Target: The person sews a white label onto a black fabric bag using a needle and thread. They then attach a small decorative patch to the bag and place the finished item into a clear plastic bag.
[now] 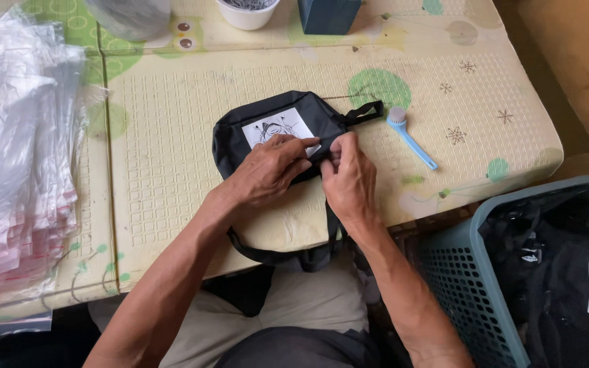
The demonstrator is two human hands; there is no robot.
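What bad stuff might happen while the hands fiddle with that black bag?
The black bag has a strap hanging off the table edge, so it might snag or drag the bag down. The left hand and right hand pinch close together, so a finger could get nipped. An elbow might knock the blue brush off.

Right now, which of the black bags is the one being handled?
The black bag on the foam mat, under the left hand and right hand; the other bags lie untouched in the blue basket.

Bag (pixel 267 123) mid-table (pixel 172 204), both hands on it; brush (pixel 409 138) just to its right. Plastic sleeves (pixel 15 150) stacked far left. Basket (pixel 458 272) below right w/ prob. more bags inside.
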